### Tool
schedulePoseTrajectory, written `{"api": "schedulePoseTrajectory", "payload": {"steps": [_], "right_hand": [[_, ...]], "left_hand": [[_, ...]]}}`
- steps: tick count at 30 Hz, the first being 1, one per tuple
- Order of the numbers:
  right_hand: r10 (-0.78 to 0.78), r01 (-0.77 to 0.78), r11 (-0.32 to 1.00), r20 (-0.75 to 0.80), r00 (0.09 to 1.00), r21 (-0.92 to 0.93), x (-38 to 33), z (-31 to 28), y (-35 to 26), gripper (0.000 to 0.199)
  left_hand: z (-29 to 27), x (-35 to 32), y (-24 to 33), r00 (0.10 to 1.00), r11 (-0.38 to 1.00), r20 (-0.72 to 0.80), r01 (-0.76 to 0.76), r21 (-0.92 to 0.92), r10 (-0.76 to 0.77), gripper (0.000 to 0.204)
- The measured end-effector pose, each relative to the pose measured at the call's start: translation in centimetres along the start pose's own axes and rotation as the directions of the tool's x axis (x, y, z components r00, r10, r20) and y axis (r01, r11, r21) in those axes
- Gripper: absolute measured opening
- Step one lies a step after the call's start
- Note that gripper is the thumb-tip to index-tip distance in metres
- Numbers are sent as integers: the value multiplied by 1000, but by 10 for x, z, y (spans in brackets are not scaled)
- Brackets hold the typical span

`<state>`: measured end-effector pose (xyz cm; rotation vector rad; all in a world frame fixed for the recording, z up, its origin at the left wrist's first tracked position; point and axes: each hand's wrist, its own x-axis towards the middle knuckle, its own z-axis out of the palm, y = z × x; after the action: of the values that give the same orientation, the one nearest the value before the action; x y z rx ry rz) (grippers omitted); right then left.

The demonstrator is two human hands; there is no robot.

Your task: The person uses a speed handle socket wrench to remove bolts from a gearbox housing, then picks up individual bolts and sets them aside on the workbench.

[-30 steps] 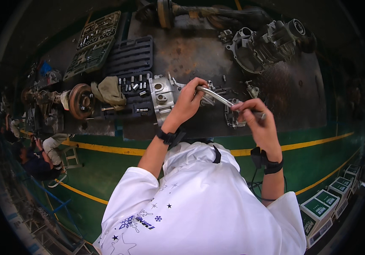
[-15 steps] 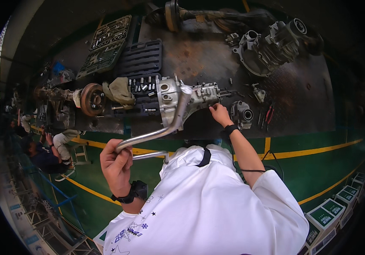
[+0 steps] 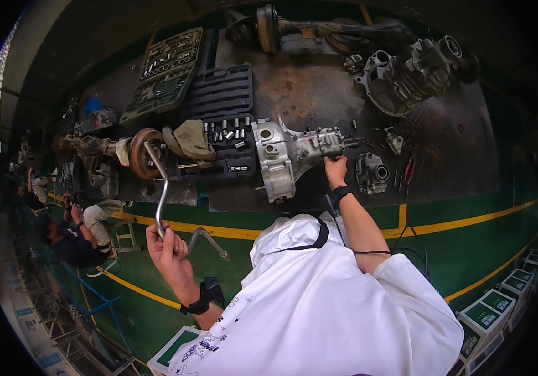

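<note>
My left hand (image 3: 170,252) is closed round a crank-shaped steel speed handle (image 3: 164,199), held out over the floor in front of the bench. One arm of it reaches up in front of the rusty brake drum (image 3: 145,156); the other bends right to a short end. At the right end of a grey metal gearbox housing (image 3: 276,164), my right hand (image 3: 336,172) rests with curled fingers against its near edge. Whatever is between those fingertips is hidden. Just right of that hand lies a smaller cast housing (image 3: 372,173) with a round bore.
An opened socket case (image 3: 231,178) with loose sockets and a khaki cloth (image 3: 192,139) lies left of the gearbox. Behind stand a green tool case (image 3: 159,91) and a larger gearbox (image 3: 400,81). Red-handled pliers (image 3: 409,170) lie right. Another person (image 3: 75,235) sits at far left.
The speed handle has swung left, away from in front of the gearbox, with my left hand still holding it. My right hand stays at the gearbox's end. The view has shifted slightly.
</note>
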<state>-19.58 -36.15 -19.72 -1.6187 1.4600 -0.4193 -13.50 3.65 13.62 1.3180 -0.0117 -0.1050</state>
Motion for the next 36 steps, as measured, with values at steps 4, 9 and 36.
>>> {"api": "schedulePoseTrajectory", "payload": {"steps": [4,9,36], "right_hand": [[4,5,994,83,997,-105,5,-2,-5,34],[198,-203,979,-167,966,-13,3,24,2,38],[-133,98,982,223,966,161,134,-143,37,23]], "left_hand": [[-8,11,-17,997,997,8,80,-22,-80,7],[-9,19,-29,982,982,46,178,67,-181,7],[33,1,-65,976,855,-136,213,473,-168,16]]}}
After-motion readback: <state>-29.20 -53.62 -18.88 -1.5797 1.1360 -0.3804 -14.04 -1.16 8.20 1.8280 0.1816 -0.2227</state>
